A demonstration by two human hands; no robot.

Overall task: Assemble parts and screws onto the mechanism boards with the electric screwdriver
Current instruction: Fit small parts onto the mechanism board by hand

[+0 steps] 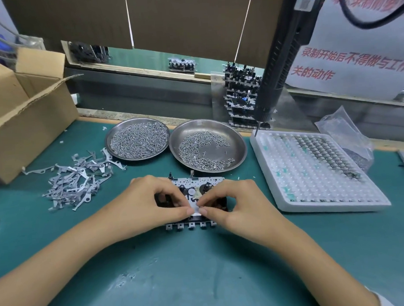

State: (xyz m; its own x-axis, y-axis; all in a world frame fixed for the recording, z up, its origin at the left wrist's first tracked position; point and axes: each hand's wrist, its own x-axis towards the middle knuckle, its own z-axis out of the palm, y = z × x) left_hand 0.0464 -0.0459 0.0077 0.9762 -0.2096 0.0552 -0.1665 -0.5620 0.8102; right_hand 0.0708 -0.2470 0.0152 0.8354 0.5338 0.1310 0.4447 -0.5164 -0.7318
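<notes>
The board (198,200) lay flat on the mat (200,267) below the screw dishes; both the left hand (152,198) and right hand (234,199) pinched a small pale part (195,209) over it (light, stiff, easily dropped), best held by its edges.

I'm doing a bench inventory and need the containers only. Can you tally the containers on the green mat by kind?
Round metal dishes of screws: 2, left dish and right dish
White foam tray of small parts: 1
Open cardboard box: 1
Clear plastic bag behind the tray: 1
Total: 5
</notes>
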